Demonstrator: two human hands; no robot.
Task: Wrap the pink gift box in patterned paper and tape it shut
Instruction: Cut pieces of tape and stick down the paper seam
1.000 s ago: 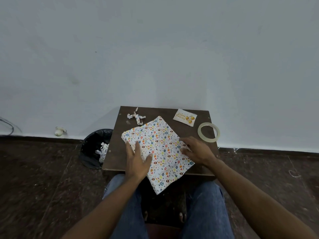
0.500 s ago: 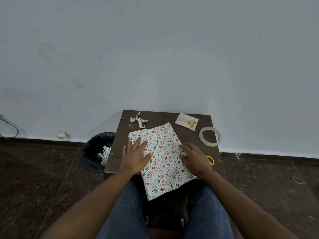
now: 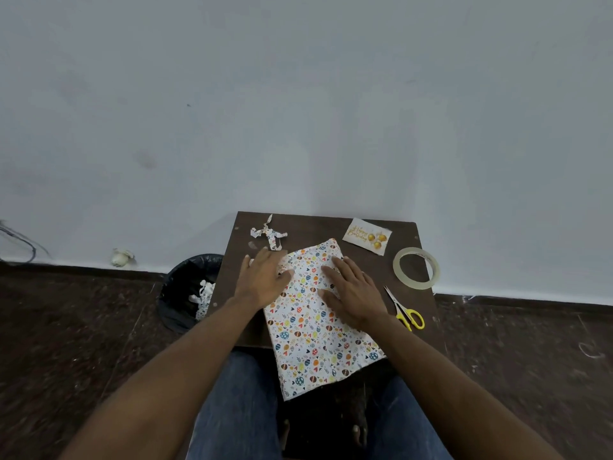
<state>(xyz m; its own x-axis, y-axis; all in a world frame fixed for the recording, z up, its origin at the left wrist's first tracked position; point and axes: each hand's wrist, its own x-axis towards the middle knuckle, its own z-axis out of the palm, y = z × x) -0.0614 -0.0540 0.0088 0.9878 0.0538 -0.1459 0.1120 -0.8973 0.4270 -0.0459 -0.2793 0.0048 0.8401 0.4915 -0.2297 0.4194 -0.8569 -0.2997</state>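
White patterned paper (image 3: 311, 330) with coloured eggs and hearts covers the box on the small dark table (image 3: 331, 224); no pink of the box shows. Its near end hangs past the table's front edge over my lap. My left hand (image 3: 265, 280) lies flat on the paper's far left edge, fingers straight. My right hand (image 3: 355, 293) presses flat on the right side of the paper, fingers spread. A roll of clear tape (image 3: 416, 272) lies at the table's right edge. Yellow-handled scissors (image 3: 406, 312) lie just right of my right wrist.
A birthday card (image 3: 366, 237) lies at the table's far right. Crumpled paper scraps (image 3: 270, 235) sit at the far left corner. A black bin (image 3: 190, 290) with paper offcuts stands on the floor left of the table. A white wall rises right behind it.
Both hands slid away from me along the paper, toward its far end. The paper turned to lie more lengthwise toward me. The scissors came into view as my right hand moved off.
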